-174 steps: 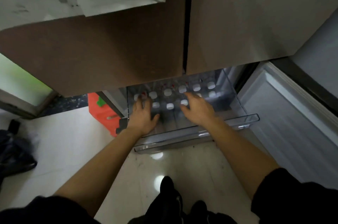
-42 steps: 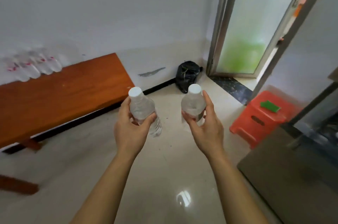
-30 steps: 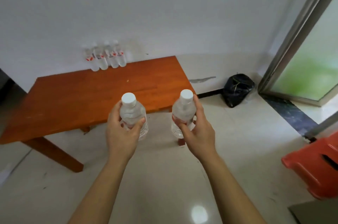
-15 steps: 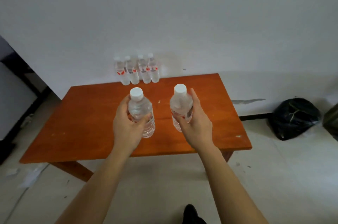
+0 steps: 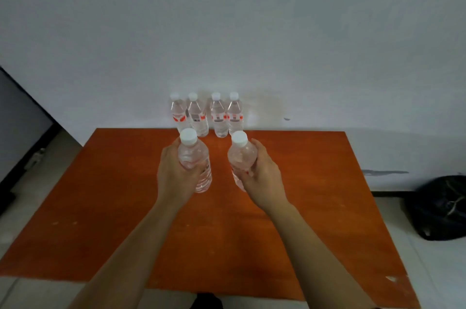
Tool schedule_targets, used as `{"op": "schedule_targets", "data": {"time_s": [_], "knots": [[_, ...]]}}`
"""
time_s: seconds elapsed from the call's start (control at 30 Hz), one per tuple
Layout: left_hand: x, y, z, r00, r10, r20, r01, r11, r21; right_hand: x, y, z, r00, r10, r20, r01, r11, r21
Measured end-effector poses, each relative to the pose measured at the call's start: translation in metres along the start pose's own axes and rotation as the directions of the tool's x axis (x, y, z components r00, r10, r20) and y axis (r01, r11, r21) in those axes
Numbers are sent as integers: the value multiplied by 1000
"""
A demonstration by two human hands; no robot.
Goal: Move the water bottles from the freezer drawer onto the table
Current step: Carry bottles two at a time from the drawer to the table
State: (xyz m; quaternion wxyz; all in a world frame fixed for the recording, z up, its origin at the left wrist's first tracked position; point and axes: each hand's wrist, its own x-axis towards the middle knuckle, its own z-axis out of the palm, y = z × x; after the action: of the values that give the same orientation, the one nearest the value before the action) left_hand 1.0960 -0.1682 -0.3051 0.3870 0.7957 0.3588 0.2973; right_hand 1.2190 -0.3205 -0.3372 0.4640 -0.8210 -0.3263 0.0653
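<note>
Left hand (image 5: pixel 176 177): wrapped around the left bottle (image 5: pixel 195 163), fingers curled round its middle from the left side, thumb across the near face; the white cap and shoulder stand clear above the fingers, the ribbed base shows below them.
Right hand (image 5: pixel 262 177): closed around the right bottle (image 5: pixel 240 157), fingers lying along its right side and back, thumb pressed on the near lower part; the cap sticks up above the fingertips, leaning slightly toward the other bottle.
Held bottles: both over the orange table (image 5: pixel 315 195), a gap between them; whether their bases touch the tabletop I cannot tell.
Row of four bottles (image 5: pixel 206 114): upright with white caps and red-marked labels, beyond the fingertips of both hands at the table's far edge against the white wall (image 5: pixel 227 31); the left bottle's cap overlaps the row's lower part in view.
Black bag (image 5: pixel 441 208): on the floor, well to the right of the right hand, past the table's edge.
</note>
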Motion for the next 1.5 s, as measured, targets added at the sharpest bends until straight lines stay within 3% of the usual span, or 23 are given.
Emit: {"op": "schedule_targets", "data": {"time_s": [0.3,0.5,0.63,0.77,0.9,1.07,1.5], "knots": [[171,-107,16,979,-188,80,184,981,52,132,34,81,960,278,-30,-280,951,-134],[272,-185,26,952,-294,82,279,947,158,190,65,108,877,439,-197,-470,870,-153],[323,-196,33,946,-324,32,319,941,113,225,80,112,838,483,-254,-525,840,-133],[353,-199,36,928,-336,159,341,940,-4,251,102,117,828,503,-245,-531,846,-56],[371,-208,38,917,-316,245,334,942,-33,271,122,115,793,595,-129,-583,803,120],[368,-218,47,912,-349,215,367,929,-52,291,125,127,786,613,-75,-603,788,123],[366,-219,70,902,-382,200,402,913,-71,283,125,156,841,524,-138,-520,852,67]]}}
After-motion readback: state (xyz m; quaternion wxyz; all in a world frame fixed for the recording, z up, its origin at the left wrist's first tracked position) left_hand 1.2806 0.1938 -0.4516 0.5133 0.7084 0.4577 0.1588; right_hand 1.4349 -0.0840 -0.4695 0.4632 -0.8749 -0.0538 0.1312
